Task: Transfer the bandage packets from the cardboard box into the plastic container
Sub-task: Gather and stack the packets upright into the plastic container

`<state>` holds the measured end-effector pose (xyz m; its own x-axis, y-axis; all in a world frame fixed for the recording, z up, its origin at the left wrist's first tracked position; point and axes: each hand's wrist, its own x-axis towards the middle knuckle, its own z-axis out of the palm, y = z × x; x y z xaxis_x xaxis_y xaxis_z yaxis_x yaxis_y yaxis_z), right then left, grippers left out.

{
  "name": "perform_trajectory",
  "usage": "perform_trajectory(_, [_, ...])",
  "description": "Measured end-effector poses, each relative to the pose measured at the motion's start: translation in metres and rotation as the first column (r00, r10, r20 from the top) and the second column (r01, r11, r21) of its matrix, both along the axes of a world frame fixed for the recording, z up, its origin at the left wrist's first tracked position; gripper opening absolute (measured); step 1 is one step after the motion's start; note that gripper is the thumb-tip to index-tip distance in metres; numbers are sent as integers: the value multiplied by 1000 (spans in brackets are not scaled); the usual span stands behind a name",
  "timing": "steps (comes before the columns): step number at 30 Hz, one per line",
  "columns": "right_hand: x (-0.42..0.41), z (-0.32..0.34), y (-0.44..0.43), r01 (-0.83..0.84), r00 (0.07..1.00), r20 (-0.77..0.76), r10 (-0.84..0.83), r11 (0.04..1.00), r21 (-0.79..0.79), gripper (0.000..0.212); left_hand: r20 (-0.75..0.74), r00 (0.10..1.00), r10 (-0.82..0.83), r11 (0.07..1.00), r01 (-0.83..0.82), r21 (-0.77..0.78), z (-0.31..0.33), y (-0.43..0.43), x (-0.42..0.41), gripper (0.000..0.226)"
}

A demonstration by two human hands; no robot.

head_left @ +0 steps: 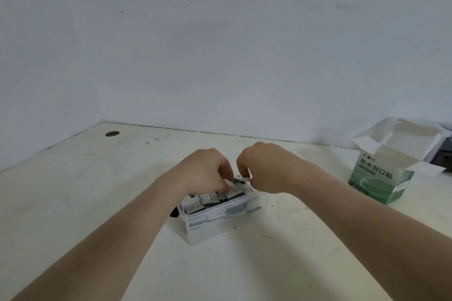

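A clear plastic container point(215, 225) sits in the middle of the table, filled with several white and dark bandage packets point(208, 199) standing in a row. My left hand point(205, 171) hovers over the container's far side, its curled fingers touching the packet tops. My right hand point(264, 168) is just beside it and pinches a packet point(242, 179) at the container's far right corner. The green and white cardboard box point(381, 178) stands open at the right; its inside is not visible.
A white open carton point(403, 134) stands behind the green box near the wall. A round cable hole point(112, 133) is at the table's far left. The wall closes off the back. Small dark specks lie on the table near the container.
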<state>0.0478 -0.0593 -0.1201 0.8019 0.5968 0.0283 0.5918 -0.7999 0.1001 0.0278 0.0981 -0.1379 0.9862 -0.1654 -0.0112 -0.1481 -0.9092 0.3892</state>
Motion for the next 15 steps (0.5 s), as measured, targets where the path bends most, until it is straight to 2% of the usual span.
perform_trajectory(3, [4,4,7,-23,996,-86,18,998,-66,26,25,998,-53,996,51,77,-5,1,-1,18])
perform_trajectory(11, [19,14,11,-48,967,-256,-5,978,-204,38,58,992,-108,990,102,94,-9,5,2,24])
perform_trajectory(13, [21,16,9,-46,955,-296,-15,979,-197,38,59,992,-111,990,105,93,-10,5,3,26])
perform_trajectory(15, [22,19,6,-36,942,-337,-2,994,-105,30,59,992,-109,991,105,79,-12,6,4,26])
